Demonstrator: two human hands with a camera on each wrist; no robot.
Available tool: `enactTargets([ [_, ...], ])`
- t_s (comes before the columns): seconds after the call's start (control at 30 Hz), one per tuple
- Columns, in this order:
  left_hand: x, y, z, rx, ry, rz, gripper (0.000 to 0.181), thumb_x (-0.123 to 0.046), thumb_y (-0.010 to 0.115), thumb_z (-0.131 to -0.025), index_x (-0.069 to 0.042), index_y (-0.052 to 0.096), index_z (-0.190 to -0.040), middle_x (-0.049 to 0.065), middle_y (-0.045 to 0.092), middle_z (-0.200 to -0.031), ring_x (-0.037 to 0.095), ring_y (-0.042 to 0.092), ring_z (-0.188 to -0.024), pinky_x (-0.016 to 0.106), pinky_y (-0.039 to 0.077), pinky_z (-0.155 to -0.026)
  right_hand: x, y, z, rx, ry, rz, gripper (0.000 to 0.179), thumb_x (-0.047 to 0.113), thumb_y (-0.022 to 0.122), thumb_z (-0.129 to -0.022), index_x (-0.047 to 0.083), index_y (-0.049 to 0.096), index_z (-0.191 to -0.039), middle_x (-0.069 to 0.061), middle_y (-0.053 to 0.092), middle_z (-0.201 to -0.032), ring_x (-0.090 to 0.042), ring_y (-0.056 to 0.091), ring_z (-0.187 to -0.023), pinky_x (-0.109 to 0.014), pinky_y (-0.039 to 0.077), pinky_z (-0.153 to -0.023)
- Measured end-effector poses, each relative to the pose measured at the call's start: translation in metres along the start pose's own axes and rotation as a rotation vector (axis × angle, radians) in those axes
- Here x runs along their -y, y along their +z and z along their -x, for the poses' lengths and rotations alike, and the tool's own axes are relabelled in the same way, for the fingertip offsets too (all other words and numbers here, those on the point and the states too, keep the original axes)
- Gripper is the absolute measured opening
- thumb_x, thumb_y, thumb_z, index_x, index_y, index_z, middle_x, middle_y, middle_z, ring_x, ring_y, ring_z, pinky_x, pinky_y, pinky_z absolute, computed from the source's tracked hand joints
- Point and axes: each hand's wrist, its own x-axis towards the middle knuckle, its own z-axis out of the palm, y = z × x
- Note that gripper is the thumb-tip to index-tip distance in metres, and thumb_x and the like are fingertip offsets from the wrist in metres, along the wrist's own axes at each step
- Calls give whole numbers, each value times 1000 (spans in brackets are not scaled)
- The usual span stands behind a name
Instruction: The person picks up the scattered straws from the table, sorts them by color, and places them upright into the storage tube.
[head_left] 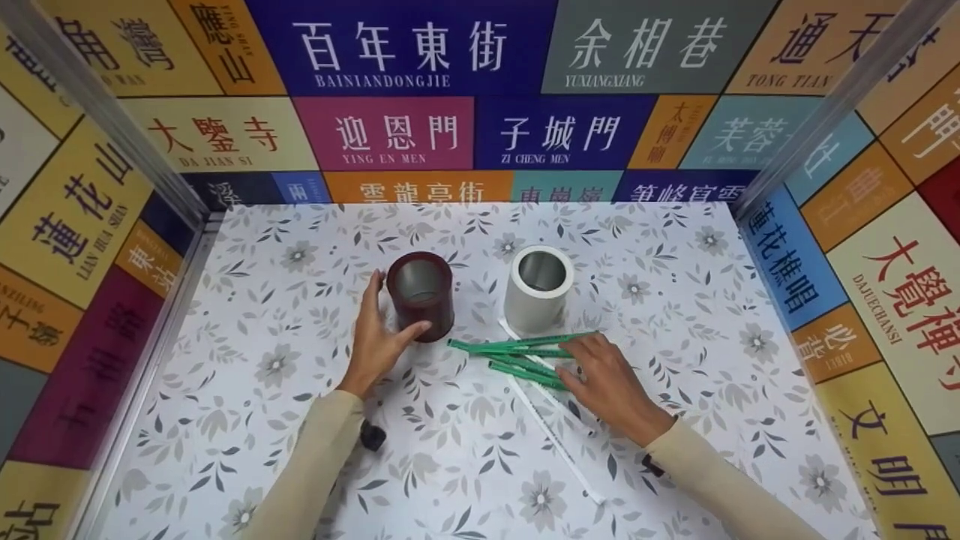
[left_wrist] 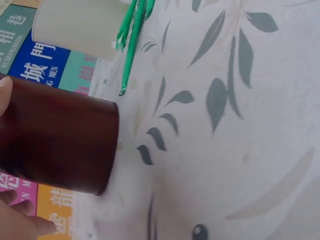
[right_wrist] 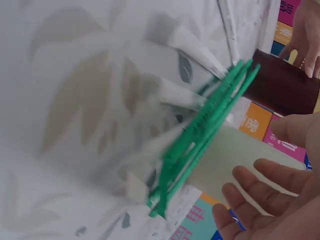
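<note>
A dark red cup [head_left: 435, 319] with a grey inside stands upright at the middle left of the table. My left hand [head_left: 375, 337] holds it from the left, thumb across its front and fingers along its far side. Right of it stands a pale cup [head_left: 534, 304] with a white rim. Several thin green sticks [head_left: 517, 349], small print along them, lie crossed in front of the pale cup. Over their right ends is my right hand [head_left: 611, 382]; the right wrist view shows its fingers [right_wrist: 272, 175] spread and relaxed, apart from the green sticks [right_wrist: 200, 135].
Long white sticks [head_left: 562, 442] with small print lie under and in front of the green ones. The table [head_left: 262, 420] has a leaf-and-flower cover. Panels of coloured name signs [head_left: 405, 45] enclose its back, left and right sides, with metal posts at the corners.
</note>
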Motion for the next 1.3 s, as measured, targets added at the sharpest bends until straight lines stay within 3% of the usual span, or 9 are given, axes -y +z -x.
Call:
enactTargets([
  [0.2,9,5,-2,22,-23,20,123,-24,99,-85,-8,19,-177,14,31,-179,28,27,-166,53,29,-133,2,16,10,52,-105,103,22,14,89,-94,5,80,-112,-9,72,-111,-30,61,-102,-52,55,-82],
  [0.43,13,11,-5,28,-43,80,120,-19,99,-85,-8,23,-176,16,34,-177,33,31,-164,55,34,-131,6,29,13,48,-206,240,15,12,92,-91,8,80,-98,-7,64,-98,-28,54,-91,-45,50,-77],
  [0.83,19,15,-8,12,-26,144,112,-16,100,-83,-12,34,-173,11,50,-165,30,46,-154,52,44,-124,15,34,10,80,-206,329,10,8,87,-91,8,77,-90,-8,64,-90,-29,54,-87,-42,42,-72],
  [1.03,20,14,-7,1,-50,118,111,-17,101,-83,-15,36,-173,9,52,-164,28,47,-154,48,44,-125,24,24,-1,49,-177,224,7,6,86,-90,9,80,-92,-5,69,-92,-28,56,-86,-42,43,-71],
  [1.3,22,16,-7,-6,-54,110,113,-18,101,-83,-16,34,-174,11,51,-166,31,47,-155,44,44,-125,43,-9,-39,88,-23,-103,5,6,84,-94,11,83,-95,1,75,-92,-21,66,-90,-42,58,-80],
])
